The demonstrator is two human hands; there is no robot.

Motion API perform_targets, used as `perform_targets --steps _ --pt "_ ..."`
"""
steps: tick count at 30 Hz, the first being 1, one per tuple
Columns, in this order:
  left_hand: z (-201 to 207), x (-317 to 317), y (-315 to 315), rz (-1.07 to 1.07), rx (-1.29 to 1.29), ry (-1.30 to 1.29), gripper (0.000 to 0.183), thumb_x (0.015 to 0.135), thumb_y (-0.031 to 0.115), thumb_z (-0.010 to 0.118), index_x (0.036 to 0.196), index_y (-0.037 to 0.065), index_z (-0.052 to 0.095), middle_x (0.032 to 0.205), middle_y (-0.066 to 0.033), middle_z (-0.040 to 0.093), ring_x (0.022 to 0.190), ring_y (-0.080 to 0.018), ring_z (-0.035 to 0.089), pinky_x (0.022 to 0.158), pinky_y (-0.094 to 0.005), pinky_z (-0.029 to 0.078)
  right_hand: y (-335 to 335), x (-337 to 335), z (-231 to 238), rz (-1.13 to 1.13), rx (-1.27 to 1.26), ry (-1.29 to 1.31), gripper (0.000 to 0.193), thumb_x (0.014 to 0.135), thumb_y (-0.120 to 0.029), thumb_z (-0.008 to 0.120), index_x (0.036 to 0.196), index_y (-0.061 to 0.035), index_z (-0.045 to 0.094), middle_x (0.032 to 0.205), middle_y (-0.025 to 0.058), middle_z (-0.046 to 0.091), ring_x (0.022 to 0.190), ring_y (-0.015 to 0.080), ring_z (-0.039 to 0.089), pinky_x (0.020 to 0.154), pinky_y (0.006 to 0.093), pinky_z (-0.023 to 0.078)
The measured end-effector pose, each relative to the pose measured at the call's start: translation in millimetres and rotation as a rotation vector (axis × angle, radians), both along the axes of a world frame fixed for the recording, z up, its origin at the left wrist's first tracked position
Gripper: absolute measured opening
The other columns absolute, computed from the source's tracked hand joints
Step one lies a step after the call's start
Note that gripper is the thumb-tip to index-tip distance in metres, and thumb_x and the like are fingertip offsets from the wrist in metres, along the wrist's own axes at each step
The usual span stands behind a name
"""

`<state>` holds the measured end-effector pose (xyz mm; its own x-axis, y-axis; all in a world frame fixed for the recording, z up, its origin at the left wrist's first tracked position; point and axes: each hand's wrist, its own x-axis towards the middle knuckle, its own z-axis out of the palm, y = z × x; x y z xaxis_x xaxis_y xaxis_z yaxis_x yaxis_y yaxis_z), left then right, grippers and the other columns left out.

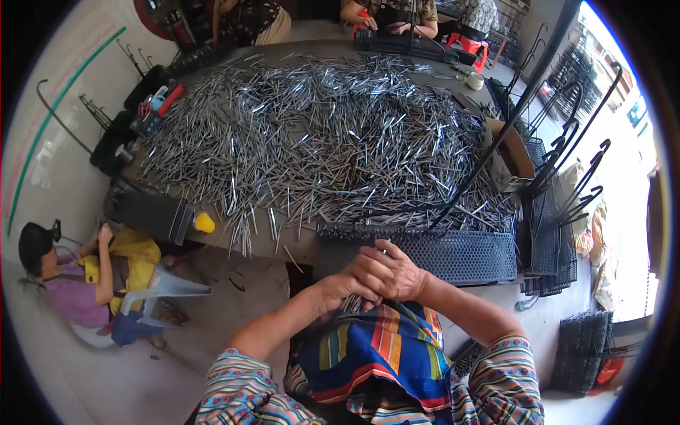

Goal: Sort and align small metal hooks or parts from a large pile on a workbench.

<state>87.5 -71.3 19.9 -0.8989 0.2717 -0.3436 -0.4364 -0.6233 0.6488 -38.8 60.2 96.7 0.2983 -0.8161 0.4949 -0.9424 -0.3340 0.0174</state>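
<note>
In front of my chest, my left hand (pixel 343 285) and my right hand (pixel 405 276) are closed together, fingers overlapping. Between them is a bundle of thin metal strips (pixel 352 304), whose ends stick out below the fingers; a small tip also shows at the top. How the fingers wrap the middle of the bundle is hidden. Just beyond my hands, a black perforated metal panel (pixel 460 256) lies along the table's near edge, a long dark rod (pixel 476 173) rising from it to the upper right. A large heap of loose metal strips (pixel 304 142) spreads over the table.
An open cardboard box (pixel 511 159) stands at the table's right, beside hooked black racks (pixel 545 234). At the left are a dark box (pixel 149 212) and a yellow object (pixel 205 223). A seated co-worker (pixel 78 283) is at lower left; other people are across the table.
</note>
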Motion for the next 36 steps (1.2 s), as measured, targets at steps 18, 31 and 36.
perform_targets --steps 18,31,36 --pt "2.8 64.5 0.2 0.334 -0.355 0.036 0.057 0.087 0.017 0.066 0.133 -0.002 0.040 0.100 -0.0196 0.064 0.083 -0.0225 0.067 0.075 -0.0315 0.055 71.4 54.4 -99.8 -0.515 0.464 -1.978 0.009 0.063 0.002 0.060 0.071 -0.0031 0.059 0.064 0.0017 0.059 0.057 0.0119 0.055 0.053 0.0264 0.043" --pt "-20.3 143.5 -179.3 1.386 -1.501 -0.196 0.061 0.070 0.003 0.073 0.124 0.002 0.045 0.115 -0.0122 0.054 0.098 -0.0212 0.057 0.084 -0.0331 0.048 58.0 66.1 -110.4 -0.457 0.677 -1.880 0.014 0.061 0.001 0.070 0.071 -0.0044 0.062 0.066 -0.0010 0.059 0.061 0.0103 0.054 0.058 0.0264 0.043" --pt "-33.2 165.3 -276.3 1.335 -1.922 -0.433 0.087 0.060 0.018 0.083 0.129 -0.008 0.037 0.123 -0.0224 0.046 0.117 -0.0342 0.046 0.100 -0.0395 0.038 36.9 67.6 -124.2 -0.493 0.726 -1.896 0.017 0.061 0.006 0.067 0.071 -0.0048 0.059 0.066 -0.0011 0.058 0.056 0.0092 0.052 0.054 0.0257 0.043"
